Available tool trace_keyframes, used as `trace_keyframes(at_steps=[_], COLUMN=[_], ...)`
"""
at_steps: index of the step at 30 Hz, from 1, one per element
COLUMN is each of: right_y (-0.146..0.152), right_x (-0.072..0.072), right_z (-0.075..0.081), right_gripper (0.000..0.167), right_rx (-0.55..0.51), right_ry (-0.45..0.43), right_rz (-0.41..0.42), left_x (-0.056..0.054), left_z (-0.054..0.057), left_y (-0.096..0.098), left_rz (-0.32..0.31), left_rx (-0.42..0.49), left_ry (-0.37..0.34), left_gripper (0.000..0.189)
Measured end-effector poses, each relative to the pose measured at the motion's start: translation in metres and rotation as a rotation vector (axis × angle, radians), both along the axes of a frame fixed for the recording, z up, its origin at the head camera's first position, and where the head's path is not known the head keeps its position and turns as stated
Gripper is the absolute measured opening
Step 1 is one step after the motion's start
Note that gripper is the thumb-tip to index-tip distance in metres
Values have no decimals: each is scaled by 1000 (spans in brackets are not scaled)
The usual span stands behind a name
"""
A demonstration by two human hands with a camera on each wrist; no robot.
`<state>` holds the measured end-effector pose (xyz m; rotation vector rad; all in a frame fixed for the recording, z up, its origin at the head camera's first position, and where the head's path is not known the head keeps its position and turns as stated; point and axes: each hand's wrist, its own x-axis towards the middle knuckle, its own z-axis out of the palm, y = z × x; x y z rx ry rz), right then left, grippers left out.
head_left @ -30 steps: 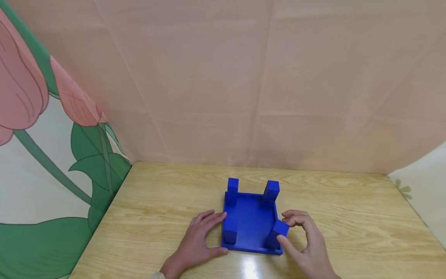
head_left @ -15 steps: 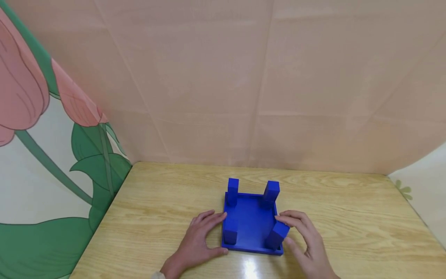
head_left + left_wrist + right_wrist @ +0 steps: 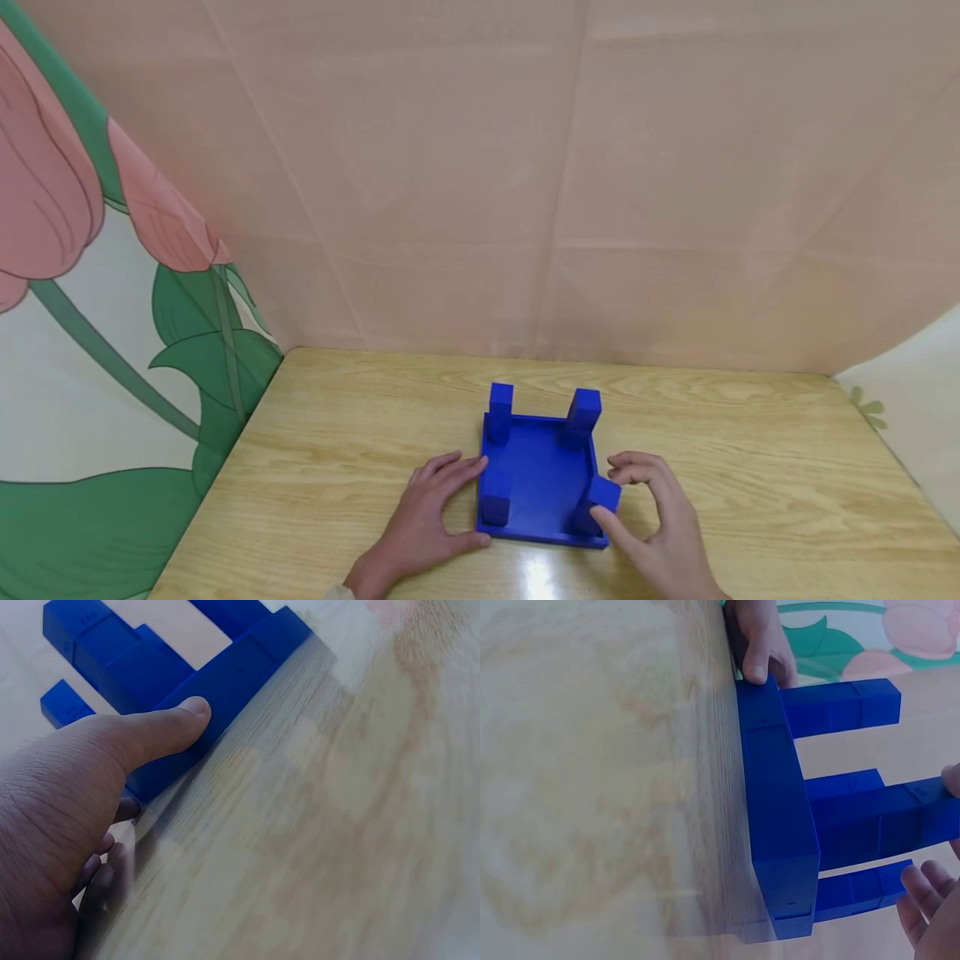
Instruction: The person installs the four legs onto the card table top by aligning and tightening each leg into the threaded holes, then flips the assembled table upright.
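A shallow, square blue tray [image 3: 540, 479] rests on the table, an upright blue post rising from each corner. My left hand [image 3: 423, 521] holds its near-left corner, thumb against the front wall and fingers along the left side. In the left wrist view, that thumb [image 3: 176, 724] presses on the tray wall [image 3: 240, 671]. My right hand [image 3: 667, 525] pinches the top of the near-right post [image 3: 604, 493], which leans slightly right. The right wrist view shows the thumb on this post [image 3: 881, 821], with other fingers [image 3: 926, 889] curled beyond it.
The near-left post [image 3: 497, 500], far-left post [image 3: 500, 412] and far-right post [image 3: 583, 412] stand in the tray. The wood-grain table [image 3: 360, 417] meets a hanging pinkish cloth [image 3: 450, 208] at the back. A flower-printed cloth [image 3: 82, 400] hangs on the left.
Half a second ago the right thumb was at the post's right side; now it is back on the near face. The near-right post has turned slightly. The left hand and tray stay put.
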<state>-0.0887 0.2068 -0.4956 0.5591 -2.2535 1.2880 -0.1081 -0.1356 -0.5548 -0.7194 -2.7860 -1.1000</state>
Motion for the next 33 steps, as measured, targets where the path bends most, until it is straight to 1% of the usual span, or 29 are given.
trace_keyframes(at_steps=[2,4,7,10,12,14,17,21,25,27,33], right_y=[0,0,1,3,4,5,5,4,3,3,1], right_x=[0,-1,-5,-9,-9,-9,-6,-4,-4,-5,-4], right_z=[0,-1,-3,-6,-6,-7,-5,-3,-5,-6,-6], right_gripper=[53,54,51,46,42,39,38,43,54,56,55], right_rx=[-4,-13,-48,-81,-84,-68,-28,-7,-16,-27,-54], right_ry=[3,28,113,209,233,230,193,170,169,170,160], right_rz=[-1,10,62,135,165,180,175,165,144,131,77], left_x=[0,0,0,0,0,0,0,0,1,1,0], left_z=[-1,-1,-1,-1,0,0,1,1,0,0,1], left_y=[0,0,0,1,1,1,1,1,1,1,0], left_rz=[2,3,4,3,3,1,0,2,1,-1,-8], left_rx=[-4,-5,-4,-1,-1,1,7,6,5,6,13], left_ry=[2,4,7,10,12,12,10,6,1,2,8], left_gripper=[97,97,98,98,98,98,98,97,97,98,98])
